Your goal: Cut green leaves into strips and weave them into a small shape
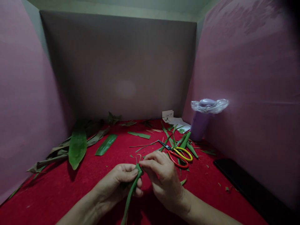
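My left hand point(124, 178) pinches a folded green leaf strip point(138, 170) between thumb and fingers. The strip's long tail point(127, 203) hangs down past the palm toward the bottom edge. At the top of the fold, a thin pale strand point(138, 155) curves up in a small loop. My right hand point(161, 178) is closed in a pinch at the loop's right end, its fingertips close beside the fold. Just beyond that hand lie scissors point(179, 154) with one red and one yellow handle, their dark blades pointing left.
Cut leaf pieces point(185, 142) lie around the scissors on the red cloth point(93, 184). Broad leaves point(77, 147) are at left. White papers point(179, 123) and a purple plastic-topped container point(200, 123) stand back right. A black flat object point(246, 184) lies along the right wall.
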Motion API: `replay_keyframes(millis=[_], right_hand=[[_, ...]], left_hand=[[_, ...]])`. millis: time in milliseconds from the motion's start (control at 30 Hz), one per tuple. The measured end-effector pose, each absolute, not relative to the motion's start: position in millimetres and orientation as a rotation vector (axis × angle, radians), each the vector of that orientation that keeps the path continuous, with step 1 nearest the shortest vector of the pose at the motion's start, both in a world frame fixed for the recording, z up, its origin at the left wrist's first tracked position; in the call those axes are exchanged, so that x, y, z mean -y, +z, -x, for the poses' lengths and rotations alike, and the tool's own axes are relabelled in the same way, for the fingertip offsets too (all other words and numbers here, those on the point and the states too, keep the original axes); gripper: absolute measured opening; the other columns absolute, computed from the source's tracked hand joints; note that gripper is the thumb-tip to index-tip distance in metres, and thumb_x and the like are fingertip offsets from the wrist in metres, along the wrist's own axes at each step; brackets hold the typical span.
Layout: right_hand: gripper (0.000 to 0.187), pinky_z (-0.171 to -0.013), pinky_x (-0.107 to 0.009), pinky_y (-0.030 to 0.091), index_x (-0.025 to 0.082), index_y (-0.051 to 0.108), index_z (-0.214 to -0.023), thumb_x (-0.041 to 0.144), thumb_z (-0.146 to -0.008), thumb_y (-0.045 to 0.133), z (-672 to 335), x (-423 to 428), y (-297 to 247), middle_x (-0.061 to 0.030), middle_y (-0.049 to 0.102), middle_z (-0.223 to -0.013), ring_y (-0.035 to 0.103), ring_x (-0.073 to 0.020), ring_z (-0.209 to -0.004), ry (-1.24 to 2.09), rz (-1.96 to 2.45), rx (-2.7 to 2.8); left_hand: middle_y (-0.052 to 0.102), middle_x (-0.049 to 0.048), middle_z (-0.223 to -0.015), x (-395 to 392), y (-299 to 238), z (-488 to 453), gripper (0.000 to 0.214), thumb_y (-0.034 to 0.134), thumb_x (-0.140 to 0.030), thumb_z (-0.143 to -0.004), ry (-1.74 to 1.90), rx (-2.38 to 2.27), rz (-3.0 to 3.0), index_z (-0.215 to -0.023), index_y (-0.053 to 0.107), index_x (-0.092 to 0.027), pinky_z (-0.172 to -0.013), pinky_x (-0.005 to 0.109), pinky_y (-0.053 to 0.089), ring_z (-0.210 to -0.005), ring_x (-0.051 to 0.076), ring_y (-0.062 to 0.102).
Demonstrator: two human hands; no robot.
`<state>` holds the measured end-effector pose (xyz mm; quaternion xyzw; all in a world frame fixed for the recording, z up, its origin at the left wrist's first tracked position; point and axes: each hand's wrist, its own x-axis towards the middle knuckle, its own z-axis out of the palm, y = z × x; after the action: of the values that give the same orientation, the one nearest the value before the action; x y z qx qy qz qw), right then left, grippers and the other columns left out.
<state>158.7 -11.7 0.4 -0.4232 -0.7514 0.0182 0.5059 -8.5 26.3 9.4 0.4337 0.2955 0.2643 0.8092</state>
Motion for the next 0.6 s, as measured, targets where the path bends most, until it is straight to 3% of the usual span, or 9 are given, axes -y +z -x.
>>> replay_keyframes(millis=[267,600], right_hand=[[0.018,-0.07,-0.032,0.036,0.017,0.064,-0.089,0.007,-0.08,0.053,-158.8,9.8,1.0,-0.0046,0.061,-0.081,0.053,-0.0173,-0.076,0.158,0.979,1.806],[0.015,-0.069,-0.03,0.036,0.017,0.063,-0.085,0.007,-0.08,0.053,-159.7,9.0,2.4,-0.0026,0.061,-0.075,0.053,-0.0158,-0.074,0.244,0.956,1.764]], left_hand=[[0.06,0.0024,-0.052,-28.5,-1.6,4.6,0.017,0.061,-0.022,-0.076,0.486,-0.433,-0.796,-0.064,0.059,-0.009,-0.061,0.034,0.049,-0.048,0.017,0.062],[0.055,-0.0012,-0.048,-24.1,2.8,2.4,0.014,0.059,-0.02,-0.078,0.482,-0.422,-0.758,-0.069,0.059,-0.009,-0.058,0.033,0.051,-0.04,0.012,0.057]])
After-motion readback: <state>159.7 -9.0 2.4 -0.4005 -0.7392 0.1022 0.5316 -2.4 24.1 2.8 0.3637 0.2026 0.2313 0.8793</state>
